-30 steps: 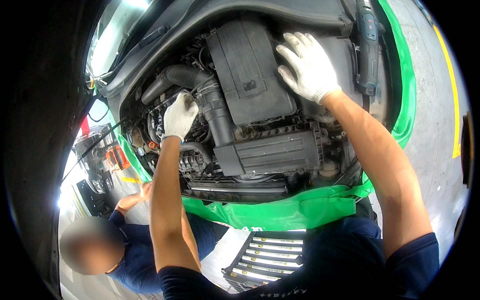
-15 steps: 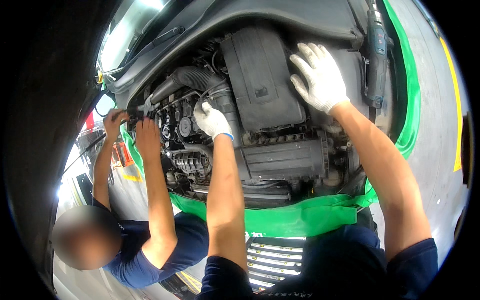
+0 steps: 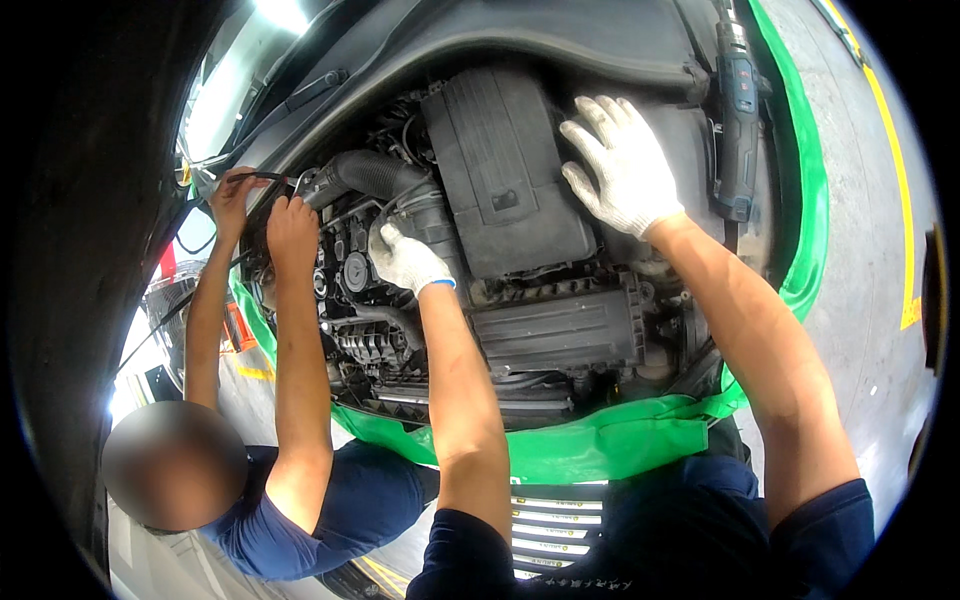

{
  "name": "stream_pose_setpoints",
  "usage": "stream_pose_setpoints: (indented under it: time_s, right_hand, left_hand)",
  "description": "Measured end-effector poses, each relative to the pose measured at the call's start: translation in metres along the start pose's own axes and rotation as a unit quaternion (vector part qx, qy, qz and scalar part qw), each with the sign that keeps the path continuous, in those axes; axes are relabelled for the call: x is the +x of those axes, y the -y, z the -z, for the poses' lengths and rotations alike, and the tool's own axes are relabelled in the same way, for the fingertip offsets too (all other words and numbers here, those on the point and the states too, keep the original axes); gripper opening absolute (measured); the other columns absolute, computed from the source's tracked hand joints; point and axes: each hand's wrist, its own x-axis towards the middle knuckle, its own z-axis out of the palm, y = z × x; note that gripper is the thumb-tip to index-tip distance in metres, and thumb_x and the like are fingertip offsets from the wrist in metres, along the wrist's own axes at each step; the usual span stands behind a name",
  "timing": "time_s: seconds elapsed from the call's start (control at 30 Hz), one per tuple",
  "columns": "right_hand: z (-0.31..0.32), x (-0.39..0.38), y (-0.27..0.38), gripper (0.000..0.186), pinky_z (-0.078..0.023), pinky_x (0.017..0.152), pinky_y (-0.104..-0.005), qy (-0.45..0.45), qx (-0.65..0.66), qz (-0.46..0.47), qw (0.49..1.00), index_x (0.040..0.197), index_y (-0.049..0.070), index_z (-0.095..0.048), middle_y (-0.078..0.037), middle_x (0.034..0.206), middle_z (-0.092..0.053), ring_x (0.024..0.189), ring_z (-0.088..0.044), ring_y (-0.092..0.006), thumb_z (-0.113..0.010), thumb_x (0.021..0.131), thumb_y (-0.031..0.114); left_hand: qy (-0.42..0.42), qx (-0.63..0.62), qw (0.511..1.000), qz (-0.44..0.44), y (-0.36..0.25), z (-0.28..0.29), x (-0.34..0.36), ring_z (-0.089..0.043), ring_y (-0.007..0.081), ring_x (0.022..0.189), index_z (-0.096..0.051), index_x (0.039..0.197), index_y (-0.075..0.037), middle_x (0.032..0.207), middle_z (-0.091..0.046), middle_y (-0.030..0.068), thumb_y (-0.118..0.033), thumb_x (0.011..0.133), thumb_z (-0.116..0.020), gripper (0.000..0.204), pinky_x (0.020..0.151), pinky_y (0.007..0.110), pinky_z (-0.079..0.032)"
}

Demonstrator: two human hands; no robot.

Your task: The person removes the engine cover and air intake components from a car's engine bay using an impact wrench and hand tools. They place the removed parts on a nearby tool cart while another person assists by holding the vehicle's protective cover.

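My left hand [image 3: 415, 262], in a white knit glove, is over the engine beside the ribbed black air hose [image 3: 378, 175]. Its fingers are curled, and what they hold, if anything, is hidden. A round black cap [image 3: 355, 271] sits just left of it. My right hand [image 3: 625, 175], gloved too, has its fingers spread at the right edge of the large black box-shaped cover [image 3: 500, 170]. Farther right, a cordless ratchet wrench [image 3: 738, 125] lies along the side of the engine bay, apart from my hand.
At the left, a co-worker's bare hands [image 3: 292, 232] work at the engine bay's edge around a thin black cable or hose. Green protective covers [image 3: 600, 440] drape the front and right edges. A black ribbed housing [image 3: 555, 328] sits near the front.
My left hand has moved slightly left and nearer me. My right hand keeps its spread pose. The co-worker's hands have risen, with the left one farther up. The whole view has shifted slightly.
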Motion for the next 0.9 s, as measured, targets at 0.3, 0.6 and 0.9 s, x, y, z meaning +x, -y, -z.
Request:
stream_pose_setpoints:
  time_s: [0.3, 0.6, 0.9]
  right_hand:
    - [-0.001, -0.002, -0.002, 0.047, -0.035, 0.123, -0.0512, -0.007, 0.002, 0.0, 1.0, 0.129, 0.003, -0.068, -0.023, 0.145, -0.058, 0.136, -0.052, -0.0421, -0.07, 0.093, 0.034]
    - [0.003, 0.001, 0.0, 0.048, -0.035, 0.123, -0.0525, -0.013, 0.014, 0.0, 1.0, 0.128, 0.003, -0.069, -0.023, 0.144, -0.058, 0.136, -0.052, -0.043, -0.072, 0.091, 0.033]
    - [-0.001, 0.0, 0.0, 0.047, -0.034, 0.123, -0.0529, -0.006, 0.003, -0.001, 1.0, 0.129, 0.004, -0.068, -0.023, 0.144, -0.059, 0.137, -0.051, -0.0425, -0.071, 0.092, 0.033]
  left_hand:
    - [-0.003, -0.121, 0.991, 0.054, -0.018, -0.011, 0.015, -0.068, 0.0274, 0.104, -0.068, 0.126, 0.004, 0.121, -0.072, 0.014, -0.019, 0.104, -0.059, 0.032, 0.096, 0.039, -0.054]
    - [0.273, -0.003, 0.96, -0.057, -0.08, -0.036, 0.023, -0.069, 0.0199, 0.108, -0.067, 0.128, 0.005, 0.121, -0.071, 0.0138, -0.019, 0.105, -0.058, 0.034, 0.094, 0.032, -0.057]
    - [0.421, 0.033, 0.904, -0.073, -0.078, -0.044, 0.054, -0.069, 0.0238, 0.114, -0.064, 0.137, 0.004, 0.128, -0.071, 0.015, -0.017, 0.094, -0.076, 0.049, 0.101, 0.034, -0.054]
